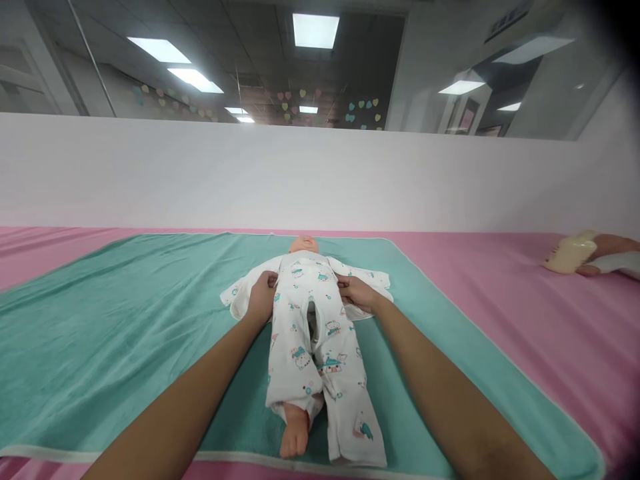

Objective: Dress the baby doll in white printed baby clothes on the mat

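A baby doll (304,244) lies on its back on a teal mat (125,313), head away from me. It wears white printed trousers (310,347) and a white top spread open under it. One bare foot (295,433) sticks out of the left trouser leg. My left hand (261,297) grips the trousers' waistband at the doll's left side in view, fingers closed on the cloth. My right hand (356,293) pinches the waistband on the other side.
The mat lies on a pink padded surface (500,293) that runs to a white wall. At the far right lies a cream bottle (570,255) beside part of another doll (615,257). The mat's white-trimmed front edge is close to me.
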Tool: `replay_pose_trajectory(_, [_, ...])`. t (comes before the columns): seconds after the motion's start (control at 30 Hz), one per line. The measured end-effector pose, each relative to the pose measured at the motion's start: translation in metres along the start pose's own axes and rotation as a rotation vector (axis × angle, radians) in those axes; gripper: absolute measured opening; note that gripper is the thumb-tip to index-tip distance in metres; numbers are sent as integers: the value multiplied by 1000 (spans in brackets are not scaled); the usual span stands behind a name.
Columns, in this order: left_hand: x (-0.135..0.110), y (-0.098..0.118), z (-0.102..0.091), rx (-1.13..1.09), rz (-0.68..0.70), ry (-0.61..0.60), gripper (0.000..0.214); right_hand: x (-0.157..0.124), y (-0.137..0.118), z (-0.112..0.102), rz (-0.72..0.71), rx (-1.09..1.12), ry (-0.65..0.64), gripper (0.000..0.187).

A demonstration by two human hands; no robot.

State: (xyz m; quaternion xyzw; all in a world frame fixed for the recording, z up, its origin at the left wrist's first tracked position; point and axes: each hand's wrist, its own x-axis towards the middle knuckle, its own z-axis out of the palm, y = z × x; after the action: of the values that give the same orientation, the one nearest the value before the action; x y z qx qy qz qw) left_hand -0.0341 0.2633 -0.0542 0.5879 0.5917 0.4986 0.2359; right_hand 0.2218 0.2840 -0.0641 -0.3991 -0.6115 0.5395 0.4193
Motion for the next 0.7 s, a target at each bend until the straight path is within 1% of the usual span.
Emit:
replay_pose_trajectory(0.07, [-1,1,-1,12,15,-1,22,-1,-2,-1,41,17,-55,24])
replay_pose_trajectory(0.17, [-2,2,-3,26,17,8,24,-2,-5,-1,66,137,-117,23])
replay_pose_trajectory(0.23, [-2,2,-3,32,21,13,26,-2,-5,-2,70,213,-118,25])
replay_pose_trajectory(0.3, [-2,3,-4,34,28,15,27,-1,-4,-3,57,209,-69,28])
replay_pose_trajectory(0.4, [-2,5,-6,53,39,7,28,2,-4,0,-39,33,64,30])
replay_pose_trajectory(0.5, [-3,8,-9,78,58,-11,31,6,-8,9,-236,-261,229,25])
replay_pose_trajectory(0.57, [-1,9,-11,84,71,-22,33,8,-10,15,-354,-472,317,22])
replay_pose_trajectory(0.63, [2,8,-12,88,74,-32,35,12,-10,18,-392,-619,378,23])
replay_pose_trajectory(0.7, [5,6,-13,96,80,-38,35,16,-7,18,-332,-647,414,24])
